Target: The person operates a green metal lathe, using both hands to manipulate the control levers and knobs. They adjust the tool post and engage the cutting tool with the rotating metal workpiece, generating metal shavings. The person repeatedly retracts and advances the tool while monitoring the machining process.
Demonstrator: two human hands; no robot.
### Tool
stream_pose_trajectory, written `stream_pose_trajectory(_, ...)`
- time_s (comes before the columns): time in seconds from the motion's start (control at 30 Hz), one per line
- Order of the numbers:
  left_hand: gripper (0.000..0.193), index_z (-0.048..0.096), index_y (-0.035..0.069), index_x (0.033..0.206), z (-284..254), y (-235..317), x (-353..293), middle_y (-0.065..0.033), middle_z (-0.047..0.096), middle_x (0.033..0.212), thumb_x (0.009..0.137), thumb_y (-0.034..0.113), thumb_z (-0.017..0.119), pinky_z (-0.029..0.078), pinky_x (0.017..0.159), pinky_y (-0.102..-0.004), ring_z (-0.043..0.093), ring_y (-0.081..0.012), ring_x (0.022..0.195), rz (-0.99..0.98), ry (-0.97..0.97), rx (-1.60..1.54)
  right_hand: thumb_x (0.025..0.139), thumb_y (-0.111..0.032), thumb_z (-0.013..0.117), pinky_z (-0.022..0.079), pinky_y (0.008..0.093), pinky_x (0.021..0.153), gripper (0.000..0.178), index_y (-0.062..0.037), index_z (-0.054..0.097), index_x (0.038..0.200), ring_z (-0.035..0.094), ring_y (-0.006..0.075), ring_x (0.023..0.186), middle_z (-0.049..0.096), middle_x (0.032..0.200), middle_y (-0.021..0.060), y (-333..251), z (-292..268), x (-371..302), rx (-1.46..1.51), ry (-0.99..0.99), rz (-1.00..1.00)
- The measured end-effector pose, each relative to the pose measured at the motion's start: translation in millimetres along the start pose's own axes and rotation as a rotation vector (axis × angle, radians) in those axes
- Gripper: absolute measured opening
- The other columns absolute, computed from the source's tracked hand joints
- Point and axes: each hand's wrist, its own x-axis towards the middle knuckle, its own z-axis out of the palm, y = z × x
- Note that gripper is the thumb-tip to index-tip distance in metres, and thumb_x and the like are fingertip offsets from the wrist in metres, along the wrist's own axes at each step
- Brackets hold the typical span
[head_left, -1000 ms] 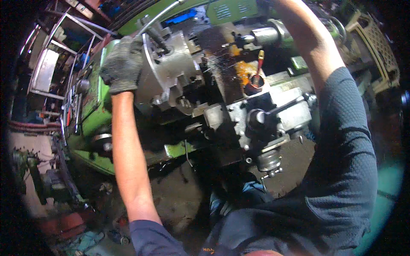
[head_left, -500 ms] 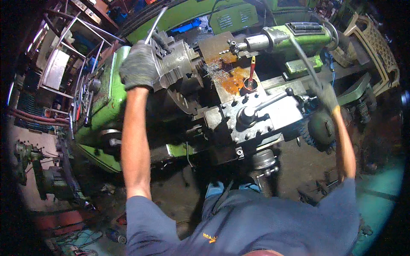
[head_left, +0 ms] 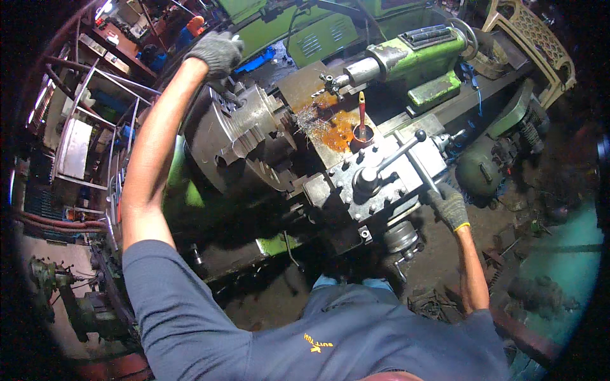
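My left hand (head_left: 216, 54), in a grey knit glove, is closed at the top of a chuck key (head_left: 230, 95). The key's thick stem stands in the side of the large steel lathe chuck (head_left: 251, 117); the glove hides its crossbar. My right hand (head_left: 450, 206), gloved with a yellow cuff edge, is closed round a plain metal bar (head_left: 420, 170). That bar slants up and left from the fist, over the right side of the bolted tool post (head_left: 365, 181) and its lever.
A red-handled brush (head_left: 362, 111) stands in a small pot among brown oil and metal shavings (head_left: 312, 119). Behind it, a drill bit points at the chuck from the green tailstock (head_left: 413, 60). A beige plastic chair (head_left: 534, 38) is far right, a metal rack (head_left: 82, 149) left.
My left hand has moved up and away, the chuck key's slanting rod passing out of sight. My right hand has come down and left with the bar. The whole view has shifted.
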Motion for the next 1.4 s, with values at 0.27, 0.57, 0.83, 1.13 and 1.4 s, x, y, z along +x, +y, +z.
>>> stream_pose_trajectory(0.27,0.031,0.069,0.023,0.109,100.7,-11.7,-62.8,-0.0177,0.073,0.094,0.097,0.04,0.046,0.053,0.081,-0.0548,0.07,-0.0412,0.09,-0.506,0.175,-0.327,0.086,-0.052,0.071,0.052,0.0506,0.074,0.054,0.0006,0.067,0.097,0.068,0.0442,0.085,0.068,0.087,0.0272,-39.7,24.2,9.9,-0.29,0.033,0.11)
stream_pose_trajectory(0.57,0.059,0.075,0.015,0.105,59.6,51.0,-109.5,-0.0197,0.072,0.096,0.103,0.056,0.033,0.051,0.086,-0.0524,0.069,-0.0399,0.092,-0.763,0.355,-0.594,0.088,-0.036,0.074,0.055,0.0412,0.078,0.037,-0.0041,0.07,0.106,0.07,0.0316,0.084,0.071,0.094,0.0176,-68.2,-0.8,-15.7,-0.238,0.487,-0.112)
stream_pose_trajectory(0.83,0.031,0.07,0.016,0.1,35.4,78.6,-92.4,-0.0128,0.073,0.092,0.087,0.043,0.063,0.053,0.078,-0.049,0.07,-0.0347,0.085,-0.675,0.575,-0.587,0.091,-0.016,0.072,0.056,0.0311,0.072,0.024,-0.0005,0.069,0.109,0.068,0.017,0.079,0.072,0.097,0.0076,-305.3,28.1,41.4,0.432,0.263,-0.553)
stream_pose_trajectory(1.13,0.021,0.07,0.016,0.085,27.0,83.6,-84.6,-0.012,0.071,0.084,0.082,0.036,0.064,0.052,0.071,-0.049,0.07,-0.0341,0.078,-0.657,0.666,-0.555,0.065,-0.037,0.079,0.055,0.0451,0.089,0.053,-0.0103,0.07,0.11,0.069,0.0391,0.102,0.072,0.107,0.0195,-299.9,193.9,224.1,-0.476,-0.109,-0.771)
stream_pose_trajectory(1.4,0.023,0.07,0.015,0.088,32.4,84.7,-92.0,-0.0107,0.069,0.082,0.08,0.036,0.065,0.05,0.071,-0.0496,0.069,-0.0314,0.08,-0.635,0.671,-0.523,0.077,-0.022,0.07,0.058,0.0437,0.081,0.037,-0.0132,0.072,0.112,0.072,0.0355,0.091,0.074,0.098,0.0176,-298.1,238.4,251.7,-0.268,-0.213,-0.845)
